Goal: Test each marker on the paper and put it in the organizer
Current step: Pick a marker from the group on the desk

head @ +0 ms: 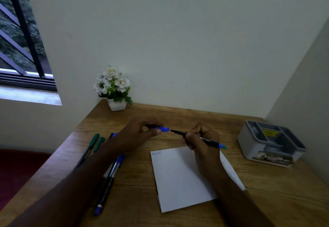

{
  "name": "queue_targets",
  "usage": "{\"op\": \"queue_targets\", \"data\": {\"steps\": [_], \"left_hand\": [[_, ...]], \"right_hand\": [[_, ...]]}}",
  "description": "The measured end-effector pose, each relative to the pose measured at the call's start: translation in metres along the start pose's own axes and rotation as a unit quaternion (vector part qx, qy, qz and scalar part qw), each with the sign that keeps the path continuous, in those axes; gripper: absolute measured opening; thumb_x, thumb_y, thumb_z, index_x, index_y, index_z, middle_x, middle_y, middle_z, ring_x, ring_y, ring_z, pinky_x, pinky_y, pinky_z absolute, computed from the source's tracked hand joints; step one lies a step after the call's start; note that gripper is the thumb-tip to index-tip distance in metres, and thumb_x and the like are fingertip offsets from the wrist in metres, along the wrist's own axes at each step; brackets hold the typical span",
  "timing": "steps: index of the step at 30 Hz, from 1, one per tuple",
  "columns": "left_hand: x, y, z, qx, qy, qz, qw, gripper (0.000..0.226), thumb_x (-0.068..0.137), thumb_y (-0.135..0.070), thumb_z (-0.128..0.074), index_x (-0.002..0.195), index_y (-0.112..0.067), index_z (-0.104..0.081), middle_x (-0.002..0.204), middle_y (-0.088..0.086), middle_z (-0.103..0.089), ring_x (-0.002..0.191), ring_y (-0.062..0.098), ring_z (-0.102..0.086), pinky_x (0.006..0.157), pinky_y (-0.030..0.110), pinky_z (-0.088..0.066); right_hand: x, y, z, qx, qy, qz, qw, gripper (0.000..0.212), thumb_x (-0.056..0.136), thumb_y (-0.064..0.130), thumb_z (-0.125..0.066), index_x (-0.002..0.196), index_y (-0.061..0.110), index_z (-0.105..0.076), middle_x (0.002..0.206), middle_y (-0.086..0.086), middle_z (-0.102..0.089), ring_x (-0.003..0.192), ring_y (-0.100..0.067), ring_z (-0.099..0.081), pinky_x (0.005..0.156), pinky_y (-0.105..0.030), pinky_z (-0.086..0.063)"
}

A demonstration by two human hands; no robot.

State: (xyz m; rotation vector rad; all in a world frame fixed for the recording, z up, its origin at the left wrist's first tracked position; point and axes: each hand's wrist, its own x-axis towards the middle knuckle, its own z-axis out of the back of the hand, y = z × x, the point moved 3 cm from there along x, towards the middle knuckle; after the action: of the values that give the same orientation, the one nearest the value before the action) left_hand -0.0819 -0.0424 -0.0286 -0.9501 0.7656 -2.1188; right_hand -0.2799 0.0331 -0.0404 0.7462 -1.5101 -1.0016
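Left hand [142, 131]: at frame centre above the desk [178, 118]; we see fingers and thumb curled round a blue cap [162, 129], its open end pointing right.
Right hand [201, 140]: just right of centre; fingers wrapped round a black marker [195, 137], tip bare and aimed at the cap, a small gap between them. Blue end of the marker sticks out to the right.
Paper [178, 178]: white sheet on the desk, lower centre, partly under the right forearm; faint blue writing at its top left corner.
Organizer [270, 143]: grey box with compartments, right edge of frame, well apart from the paper.
Other markers [110, 173]: green and blue ones lying at lower left, partly hidden by the left arm; we cannot count them.
Flower pot [116, 104]: far left corner of the desk, white flowers.
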Motion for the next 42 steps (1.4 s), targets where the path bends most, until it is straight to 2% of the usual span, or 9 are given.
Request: {"op": "queue_targets", "data": {"steps": [7,10,14,19,24,29,37,40,42], "left_hand": [[-0.001,-0.005,-0.005,0.008,0.039,0.011,0.999,0.02,0.091,-0.017,-0.066,0.109,-0.026,-0.069,0.106,-0.02,-0.065,0.096,-0.011,-0.056,0.071,0.005,-0.042],[-0.001,-0.008,-0.005,0.008,0.042,0.008,0.999,0.021,0.09,-0.015,-0.066,0.106,-0.028,-0.068,0.1,-0.024,-0.064,0.094,-0.014,-0.055,0.071,0.004,-0.041],[-0.002,-0.014,-0.006,-0.015,0.063,-0.019,0.998,0.018,0.088,-0.014,-0.069,0.101,-0.026,-0.072,0.086,-0.024,-0.07,0.086,-0.001,-0.063,0.07,0.009,-0.045],[-0.002,-0.013,-0.01,-0.06,0.075,-0.035,0.995,0.014,0.088,-0.009,-0.068,0.1,-0.009,-0.075,0.077,-0.003,-0.07,0.066,0.013,-0.063,0.062,0.021,-0.051],[-0.004,-0.019,-0.015,-0.066,0.052,-0.057,0.995,0.01,0.086,-0.007,-0.07,0.093,-0.011,-0.076,0.073,-0.01,-0.067,0.066,0.008,-0.06,0.061,0.022,-0.049],[-0.006,-0.021,-0.019,-0.068,0.034,-0.069,0.995,0.008,0.085,-0.006,-0.07,0.09,-0.009,-0.075,0.075,-0.006,-0.068,0.066,0.007,-0.06,0.061,0.02,-0.049],[-0.003,-0.03,-0.022,-0.14,-0.022,-0.035,0.989,0.021,0.073,-0.017,-0.079,0.09,-0.005,-0.077,0.079,0.006,-0.076,0.076,0.022,-0.072,0.07,0.025,-0.056],[0.002,-0.037,-0.027,-0.075,-0.029,-0.031,0.996,0.017,0.072,-0.014,-0.082,0.088,-0.01,-0.078,0.081,0.0,-0.076,0.078,0.014,-0.071,0.068,0.018,-0.053],[0.01,-0.041,-0.031,-0.037,-0.017,-0.025,0.999,0.011,0.076,-0.017,-0.081,0.086,-0.013,-0.078,0.08,-0.003,-0.076,0.078,0.012,-0.07,0.066,0.012,-0.05]], "right_hand": [[0.002,-0.007,-0.001,-0.037,0.009,-0.009,0.999,0.011,0.073,0.032,-0.067,0.064,0.026,-0.068,0.066,-0.009,-0.065,0.063,-0.017,-0.058,0.062,-0.031,-0.046],[0.003,-0.008,-0.001,-0.016,0.023,-0.025,0.999,0.013,0.076,0.017,-0.07,0.065,0.024,-0.067,0.064,-0.008,-0.064,0.058,-0.016,-0.056,0.057,-0.028,-0.047],[0.002,-0.007,-0.003,-0.027,0.062,-0.041,0.997,0.012,0.085,0.004,-0.073,0.076,0.005,-0.065,0.068,-0.021,-0.066,0.056,-0.022,-0.057,0.055,-0.026,-0.048],[0.001,-0.007,-0.004,-0.032,0.066,-0.058,0.996,0.022,0.084,0.014,-0.076,0.065,0.021,-0.066,0.061,-0.001,-0.065,0.059,-0.007,-0.058,0.06,-0.021,-0.046],[0.002,-0.012,-0.002,-0.002,0.09,-0.072,0.993,0.018,0.082,0.024,-0.079,0.068,0.022,-0.067,0.062,-0.002,-0.062,0.06,-0.015,-0.055,0.059,-0.032,-0.043],[0.001,-0.013,0.002,0.029,0.097,-0.075,0.992,0.016,0.08,0.024,-0.078,0.071,0.017,-0.066,0.063,-0.006,-0.061,0.059,-0.017,-0.053,0.055,-0.029,-0.043],[-0.004,-0.011,-0.006,-0.011,0.043,-0.07,0.997,0.012,0.09,0.012,-0.07,0.102,0.01,-0.075,0.086,-0.002,-0.075,0.076,-0.009,-0.064,0.066,-0.027,-0.05],[-0.002,-0.002,0.011,0.0,-0.018,-0.063,0.998,0.016,0.099,0.01,-0.057,0.107,0.011,-0.071,0.102,-0.003,-0.077,0.098,-0.014,-0.07,0.082,-0.03,-0.056],[0.001,0.004,0.024,0.015,-0.049,-0.073,0.996,0.018,0.101,0.007,-0.05,0.106,0.007,-0.067,0.097,-0.007,-0.077,0.096,-0.019,-0.072,0.083,-0.033,-0.056]]}}
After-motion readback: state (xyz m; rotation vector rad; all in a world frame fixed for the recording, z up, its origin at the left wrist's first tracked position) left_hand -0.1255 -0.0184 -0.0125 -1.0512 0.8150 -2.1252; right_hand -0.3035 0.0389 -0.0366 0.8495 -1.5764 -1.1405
